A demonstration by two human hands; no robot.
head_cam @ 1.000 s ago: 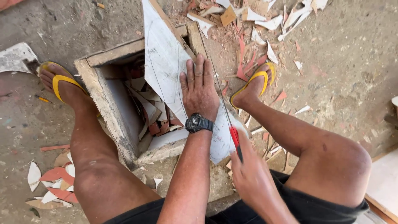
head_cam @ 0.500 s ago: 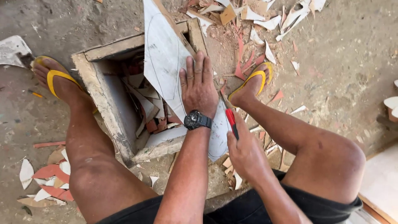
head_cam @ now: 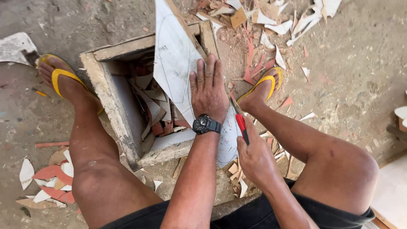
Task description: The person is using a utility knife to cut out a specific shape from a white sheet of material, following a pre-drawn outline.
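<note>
A long white tile (head_cam: 176, 63) with a curved pencil outline lies across a wooden box (head_cam: 106, 97). My left hand (head_cam: 207, 91), with a black wristwatch, presses flat on the tile's near part. My right hand (head_cam: 254, 159) grips a red-handled cutting tool (head_cam: 239, 121), whose tip meets the tile's right edge just beside my left hand. My bare legs straddle the box, with feet in yellow sandals on either side.
The box holds several broken tile pieces (head_cam: 152, 114). White and red tile shards (head_cam: 271, 25) litter the concrete floor beyond the box, and more (head_cam: 42, 182) lie at lower left. A pale slab (head_cam: 15, 46) lies at far left.
My right hand has slid the red-handled tool along the tile's right edge, farther up toward my left hand. The left hand stays pressed on the tile.
</note>
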